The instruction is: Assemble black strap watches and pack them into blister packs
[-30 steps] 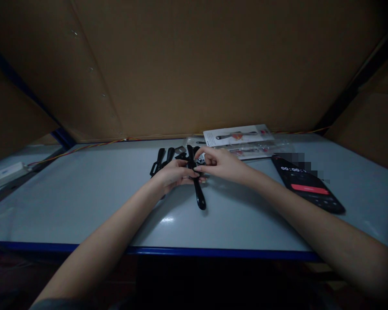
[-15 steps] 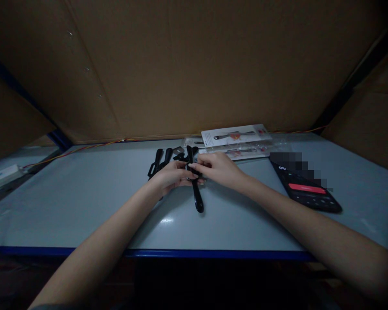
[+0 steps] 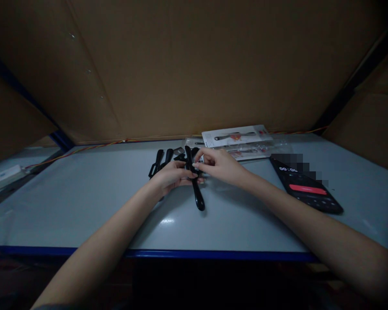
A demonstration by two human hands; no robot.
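My left hand pinches a glossy black long-handled tool around its middle; the rounded lower end points toward me. Its exact kind does not show. Close on the right, my right hand has thumb and forefinger pinched at the tool's upper part, with the other fingers curled. Whatever small part lies between those fingertips is too small to make out. Just behind and left of my left hand lie several more black-handled pieces, partly covered by it.
Flat packages with printed cards lie at the back, behind my right hand. A phone with a red button on screen rests at right. Cardboard walls the back of the grey table; a thin cable runs along it.
My right hand's fingers have shifted slightly right and lifted off the tool's middle a little, showing more of its upper part. My left hand keeps its hold.
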